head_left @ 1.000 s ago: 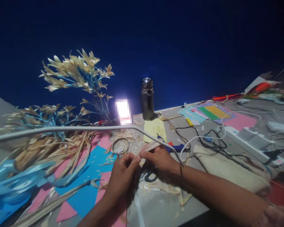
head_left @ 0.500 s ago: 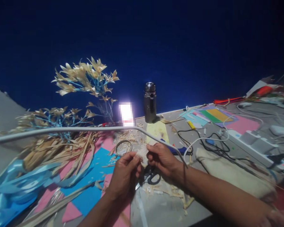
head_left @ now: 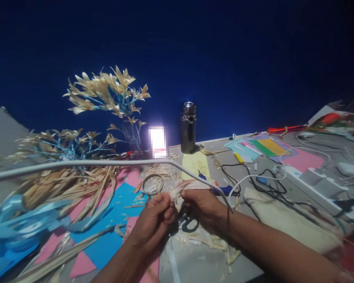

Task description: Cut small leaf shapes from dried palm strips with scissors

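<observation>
Between my two hands is a pale dried husk (head_left: 191, 184), gathered and wrinkled at its left end, its wider part spreading right above my right hand. My left hand (head_left: 157, 220) pinches the gathered end between thumb and fingers. My right hand (head_left: 202, 202) is closed on the husk just beside it; the fingertips are partly hidden. Below my hands lie black-handled scissors (head_left: 190, 223), their blades mostly covered. A tape ring (head_left: 152, 184) sits just beyond my left hand, among pale scraps (head_left: 162, 171).
A pale cable (head_left: 106, 162) crosses in front. Husk flowers on blue stems (head_left: 118, 94), dry husk strips (head_left: 100, 188) and blue ribbon (head_left: 11, 224) are left. A thermos (head_left: 188, 129) stands at the back. To the right are a blue glue gun (head_left: 224, 190), a pouch (head_left: 289, 220) and a power strip (head_left: 321, 188).
The husk now shows as a longer piece fanned out to the right above my right hand. My right hand has turned and dropped slightly; my left hand stays pinched on the husk.
</observation>
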